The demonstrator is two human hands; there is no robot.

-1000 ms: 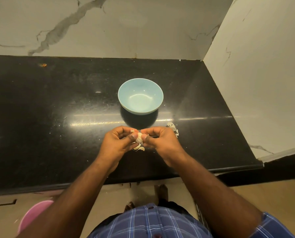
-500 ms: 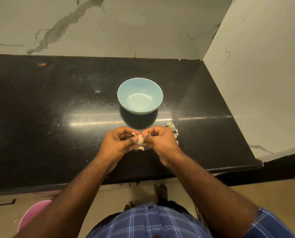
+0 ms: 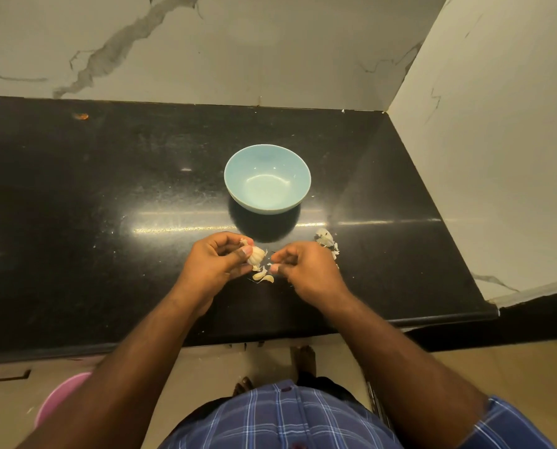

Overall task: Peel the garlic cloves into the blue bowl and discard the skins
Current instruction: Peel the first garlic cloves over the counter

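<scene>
Left hand (image 3: 217, 265) gripping garlic (image 3: 256, 256) — right hand (image 3: 306, 268) pinching a skin scrap (image 3: 269, 264), near blue bowl (image 3: 267, 178).

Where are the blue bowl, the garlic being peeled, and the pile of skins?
blue bowl (image 3: 298, 171): head view, right inner wall.
garlic (image 3: 257, 256): head view, its exposed middle.
pile of skins (image 3: 325, 238): head view, centre of pile.

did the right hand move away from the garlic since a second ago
Yes. The right hand has pulled rightward off the garlic piece, judged against the pale blue ceramic bowl.

A pale blue bowl (image 3: 267, 179) sits on the glossy black counter (image 3: 76, 222); near it, cream garlic (image 3: 257, 256); below, a blue plaid shirt (image 3: 286, 419).
</scene>
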